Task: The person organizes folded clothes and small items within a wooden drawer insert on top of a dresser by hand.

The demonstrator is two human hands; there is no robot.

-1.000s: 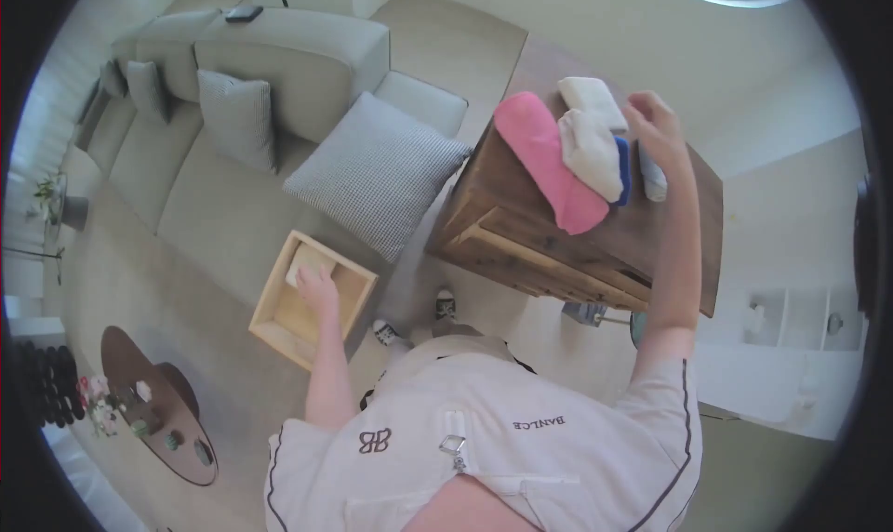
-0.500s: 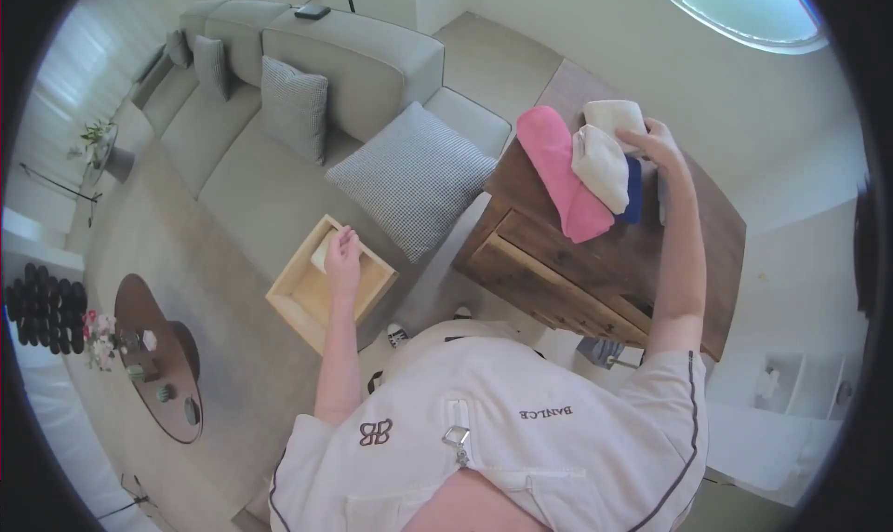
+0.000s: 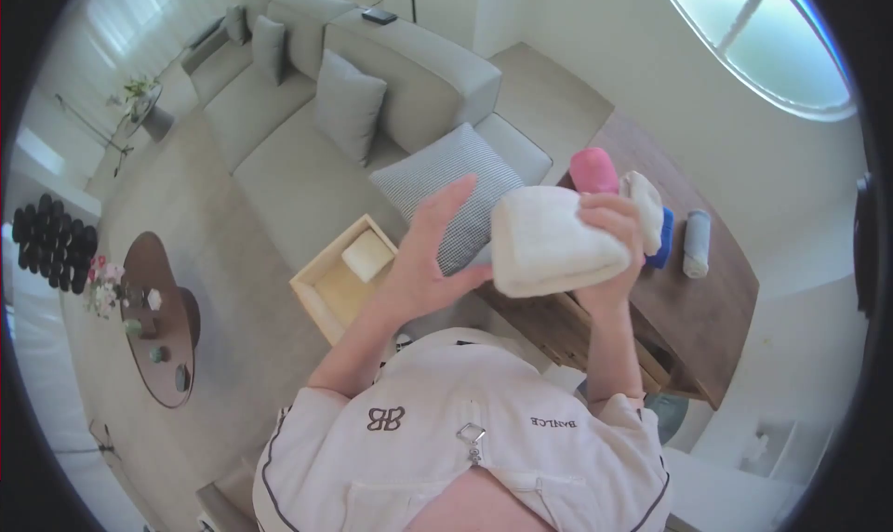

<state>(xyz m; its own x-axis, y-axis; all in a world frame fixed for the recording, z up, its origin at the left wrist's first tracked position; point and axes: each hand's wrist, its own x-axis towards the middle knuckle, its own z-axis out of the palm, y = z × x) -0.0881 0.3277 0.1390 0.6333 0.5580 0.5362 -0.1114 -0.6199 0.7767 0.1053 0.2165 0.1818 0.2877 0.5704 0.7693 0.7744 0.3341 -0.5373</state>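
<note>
My right hand (image 3: pixel 614 244) grips a folded white towel (image 3: pixel 549 239) and holds it up in front of my chest. My left hand (image 3: pixel 433 258) is spread open just left of that towel, with nothing in it. Below and left, a light wooden box (image 3: pixel 321 297) rests on the sofa, with a cream folded cloth (image 3: pixel 368 255) in its far corner. On the dark wooden cabinet (image 3: pixel 702 309) lie a pink rolled towel (image 3: pixel 593 171), partly hidden, another white towel (image 3: pixel 642 202), a blue cloth (image 3: pixel 662 239) and a grey rolled towel (image 3: pixel 696 244).
A grey sofa (image 3: pixel 279 169) with a checked cushion (image 3: pixel 456 183) and other pillows stands ahead. An oval brown coffee table (image 3: pixel 160 337) with flowers and small items is at left. The cabinet has drawers along its front, and a round window (image 3: pixel 758 39) is above.
My right hand has lifted the white towel off the cabinet and brought it toward my chest. My left hand has left the cream cloth in the box and moved up and right, opening.
</note>
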